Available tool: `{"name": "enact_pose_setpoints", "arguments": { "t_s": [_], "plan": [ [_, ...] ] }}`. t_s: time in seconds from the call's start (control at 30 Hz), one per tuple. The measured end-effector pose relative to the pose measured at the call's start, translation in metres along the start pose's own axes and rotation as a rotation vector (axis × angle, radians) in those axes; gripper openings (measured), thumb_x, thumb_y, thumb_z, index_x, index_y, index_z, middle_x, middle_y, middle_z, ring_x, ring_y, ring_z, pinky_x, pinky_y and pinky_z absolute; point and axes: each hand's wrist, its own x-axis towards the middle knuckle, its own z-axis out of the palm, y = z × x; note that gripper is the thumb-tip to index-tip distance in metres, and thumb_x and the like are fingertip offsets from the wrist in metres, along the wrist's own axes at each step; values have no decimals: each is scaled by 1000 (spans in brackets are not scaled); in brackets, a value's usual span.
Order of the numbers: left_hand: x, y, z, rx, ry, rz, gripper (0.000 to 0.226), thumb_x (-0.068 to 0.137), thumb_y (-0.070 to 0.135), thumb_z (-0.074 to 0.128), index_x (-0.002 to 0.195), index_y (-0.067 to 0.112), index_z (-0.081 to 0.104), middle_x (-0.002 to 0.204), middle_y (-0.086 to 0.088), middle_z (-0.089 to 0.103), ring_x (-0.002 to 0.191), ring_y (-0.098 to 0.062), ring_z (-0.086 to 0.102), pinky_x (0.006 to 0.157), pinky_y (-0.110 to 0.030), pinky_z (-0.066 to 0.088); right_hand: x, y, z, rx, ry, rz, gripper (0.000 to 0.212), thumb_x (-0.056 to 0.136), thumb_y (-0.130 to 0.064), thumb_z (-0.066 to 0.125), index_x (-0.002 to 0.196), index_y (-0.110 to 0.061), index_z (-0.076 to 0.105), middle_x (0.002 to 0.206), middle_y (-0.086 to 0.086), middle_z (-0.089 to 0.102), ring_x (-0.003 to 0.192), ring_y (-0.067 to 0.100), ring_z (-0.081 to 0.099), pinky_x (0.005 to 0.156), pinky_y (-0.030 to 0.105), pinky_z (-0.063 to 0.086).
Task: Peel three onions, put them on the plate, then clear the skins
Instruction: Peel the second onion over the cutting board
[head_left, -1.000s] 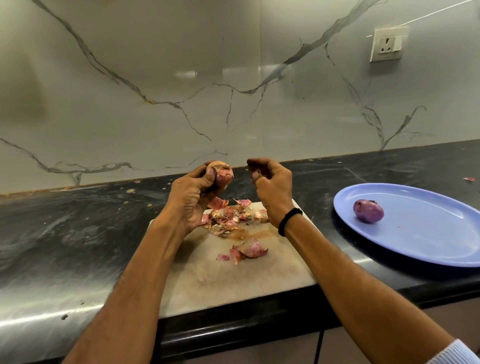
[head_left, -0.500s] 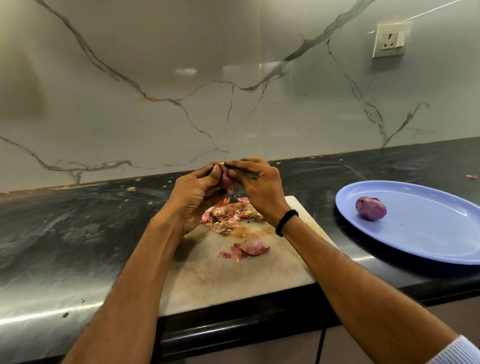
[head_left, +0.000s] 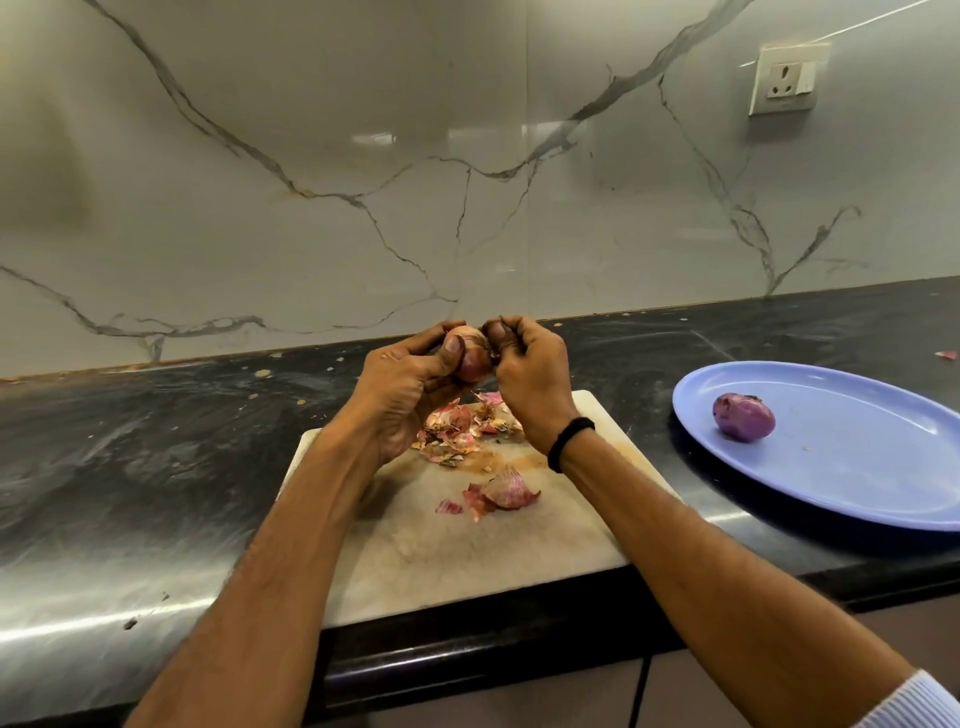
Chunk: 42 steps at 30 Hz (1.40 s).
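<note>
Skins (head_left: 457, 431) litter board (head_left: 467, 561), above its far end left hand (head_left: 405, 395) grips onion (head_left: 470, 358), right hand (head_left: 530, 384) curled, pinching its top skin, peeled onion (head_left: 743, 417) on plate (head_left: 857, 493); mid-peel on the second, next likely tear that skin away.

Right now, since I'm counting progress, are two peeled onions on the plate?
No, only one peeled onion lies on the blue plate.

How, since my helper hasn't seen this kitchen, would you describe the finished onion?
At the right end of the black counter sits a blue plate. On it lies one glossy purple peeled onion. Unlike the papery onion between the hands, nothing touches it.
</note>
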Motion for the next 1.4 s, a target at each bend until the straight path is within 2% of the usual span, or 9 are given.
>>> {"name": "enact_pose_setpoints", "arguments": {
  "t_s": [0.3, 0.37, 0.57, 0.7, 0.8, 0.97, 1.07, 1.13, 1.4],
  "plan": [
    [0, 1, -2, -104, 47, -37, 40, 88, 7, 64, 127, 1, 65, 122, -24, 68, 111, -39, 68, 74, -36, 63, 1, -10, 1, 598, 23, 362, 16, 97, -9, 54, 85, -6, 64, 74, 5, 64, 60, 8, 61, 59, 24, 53],
    [0, 2, -2, -107, 74, -34, 31, 93, 7, 62, 123, 3, 67, 120, -23, 70, 107, -36, 70, 70, -33, 63, 1, -12, 0, 654, 18, 384, 15, 97, -7, 53, 87, -5, 64, 77, 7, 64, 63, 10, 62, 58, 23, 54],
    [4, 4, -7, -94, 155, 12, 19, 95, 9, 62, 112, 12, 72, 111, -15, 74, 98, -30, 74, 71, -34, 64, -1, -11, -6, 502, -152, 253, 39, 90, 18, 42, 105, -9, 65, 102, 13, 68, 96, 24, 67, 85, 33, 57],
    [5, 3, -8, -77, 143, 32, 24, 96, 9, 61, 118, 9, 71, 111, -13, 75, 104, -29, 72, 86, -40, 62, -4, -6, -4, 236, -169, 70, 21, 92, -9, 64, 112, -12, 66, 110, 9, 68, 106, 22, 66, 91, 36, 56],
    [4, 3, -6, -84, 112, 40, 28, 97, 8, 59, 124, 6, 68, 114, -15, 73, 100, -26, 73, 88, -39, 61, -4, -1, -2, 38, -110, -26, 20, 86, -19, 72, 105, -16, 68, 102, 2, 70, 99, 14, 67, 88, 34, 57],
    [1, 2, -5, -45, 90, 35, 29, 98, 8, 59, 125, 4, 67, 118, -17, 71, 103, -29, 71, 73, -30, 61, -3, 4, -2, -162, -11, -139, 5, 90, -11, 67, 93, -14, 69, 86, -4, 70, 81, 9, 66, 74, 22, 57],
    [-1, 4, -5, -7, 55, 8, 26, 99, 9, 57, 122, 6, 68, 117, -17, 70, 100, -28, 72, 74, -31, 62, -4, 5, -2, -302, -25, -221, 10, 94, -6, 59, 94, -11, 68, 84, -6, 66, 79, 7, 61, 66, 10, 49],
    [-2, 6, -7, 12, 40, -7, 26, 99, 9, 55, 121, 5, 68, 117, -18, 70, 96, -27, 73, 74, -32, 62, -4, 4, -2, -303, -72, -194, 15, 94, -2, 55, 93, -11, 67, 84, -4, 65, 79, 9, 60, 66, 13, 49],
    [-4, 9, -8, -57, 98, -74, 25, 100, 8, 52, 120, 2, 67, 117, -23, 70, 98, -32, 70, 67, -34, 62, -1, -5, -2, 421, -86, 245, 15, 95, 0, 55, 88, -7, 66, 78, 6, 64, 69, 15, 57, 62, 25, 51]
  ]
}}
